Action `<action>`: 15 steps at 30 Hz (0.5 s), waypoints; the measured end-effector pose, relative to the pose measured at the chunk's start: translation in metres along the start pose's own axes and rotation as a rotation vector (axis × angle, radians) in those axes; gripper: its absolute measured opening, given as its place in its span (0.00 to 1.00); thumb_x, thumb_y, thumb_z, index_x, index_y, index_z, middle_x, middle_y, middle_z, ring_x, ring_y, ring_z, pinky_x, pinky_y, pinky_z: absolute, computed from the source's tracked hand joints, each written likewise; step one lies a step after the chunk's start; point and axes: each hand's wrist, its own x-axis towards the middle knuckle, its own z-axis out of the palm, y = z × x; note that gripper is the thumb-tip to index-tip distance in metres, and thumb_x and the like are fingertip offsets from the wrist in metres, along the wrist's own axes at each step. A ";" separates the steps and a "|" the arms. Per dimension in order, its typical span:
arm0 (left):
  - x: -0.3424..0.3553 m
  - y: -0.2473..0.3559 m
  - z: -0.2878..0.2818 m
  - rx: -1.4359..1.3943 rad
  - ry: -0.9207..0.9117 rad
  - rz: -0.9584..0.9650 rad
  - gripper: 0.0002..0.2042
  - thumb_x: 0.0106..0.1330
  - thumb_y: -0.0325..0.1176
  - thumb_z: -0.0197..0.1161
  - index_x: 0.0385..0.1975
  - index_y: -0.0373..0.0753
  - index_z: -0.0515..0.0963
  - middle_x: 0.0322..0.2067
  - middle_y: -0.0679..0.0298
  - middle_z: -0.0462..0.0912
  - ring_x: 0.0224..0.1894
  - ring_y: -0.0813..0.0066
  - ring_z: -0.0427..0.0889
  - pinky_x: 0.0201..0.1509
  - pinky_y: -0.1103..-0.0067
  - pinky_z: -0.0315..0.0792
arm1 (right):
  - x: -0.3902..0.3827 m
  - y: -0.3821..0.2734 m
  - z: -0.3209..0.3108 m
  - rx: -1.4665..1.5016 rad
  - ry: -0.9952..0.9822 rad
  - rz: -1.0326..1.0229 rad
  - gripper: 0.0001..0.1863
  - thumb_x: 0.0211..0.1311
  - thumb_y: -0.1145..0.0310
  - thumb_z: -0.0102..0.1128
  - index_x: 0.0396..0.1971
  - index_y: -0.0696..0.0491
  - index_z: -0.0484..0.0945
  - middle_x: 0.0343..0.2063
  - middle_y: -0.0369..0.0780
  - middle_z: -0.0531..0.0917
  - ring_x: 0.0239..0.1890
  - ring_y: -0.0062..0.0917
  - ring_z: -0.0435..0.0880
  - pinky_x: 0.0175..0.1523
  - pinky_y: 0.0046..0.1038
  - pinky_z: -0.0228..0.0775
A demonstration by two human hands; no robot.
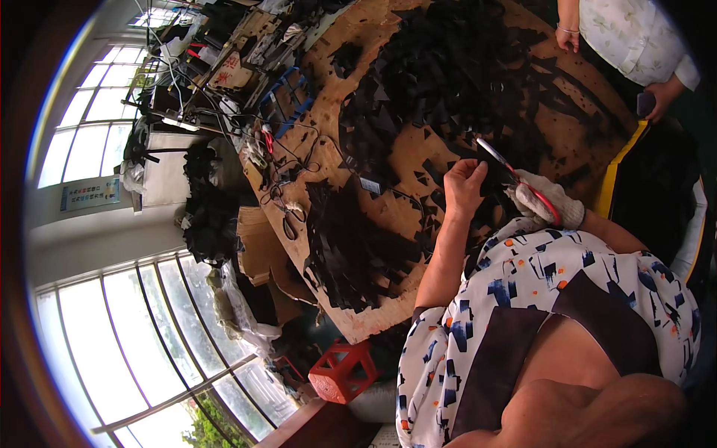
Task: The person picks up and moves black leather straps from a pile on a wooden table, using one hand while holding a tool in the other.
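Observation:
My right hand [549, 205], in a whitish knit glove, is closed around the red handle of a pair of scissors [497, 154]. Their pale blades point up and to the left, past my left hand. Bare and closed in a pinch, my left hand [464, 185] is just left of the blades. Whatever is between its fingertips is too dark to make out against the black pieces behind. Beyond both hands lies a large heap of black cut strips and scraps [441, 67] on the wooden table [411, 142].
A bundle of black strips [351, 246] lies on the left, near dark-handled scissors [293, 222] and cables. A blue plastic crate [287, 101] stands farther back. Below the table's corner is a red stool [343, 372]. At far right, another person's hand [661, 98] holds a dark object.

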 end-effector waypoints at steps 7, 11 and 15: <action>0.004 -0.012 0.000 -0.107 -0.102 -0.060 0.03 0.59 0.24 0.57 0.27 0.31 0.75 0.24 0.64 0.79 0.24 0.82 0.77 0.30 0.87 0.73 | 0.003 -0.013 -0.007 0.425 -0.043 0.344 0.14 0.64 0.57 0.44 0.42 0.50 0.67 0.20 0.30 0.70 0.17 0.11 0.67 0.20 0.14 0.61; 0.003 -0.014 -0.002 -0.119 -0.102 -0.058 0.04 0.59 0.24 0.57 0.28 0.30 0.75 0.25 0.63 0.79 0.24 0.81 0.78 0.31 0.86 0.74 | 0.003 -0.009 -0.005 0.510 -0.063 0.340 0.13 0.64 0.57 0.45 0.41 0.50 0.68 0.18 0.30 0.70 0.15 0.11 0.67 0.18 0.14 0.61; 0.002 -0.011 -0.003 -0.058 -0.086 -0.038 0.04 0.58 0.25 0.58 0.29 0.30 0.75 0.25 0.64 0.79 0.25 0.82 0.77 0.32 0.87 0.72 | 0.003 0.007 -0.004 0.423 -0.065 0.273 0.14 0.63 0.57 0.47 0.41 0.50 0.68 0.17 0.30 0.69 0.15 0.12 0.67 0.18 0.14 0.61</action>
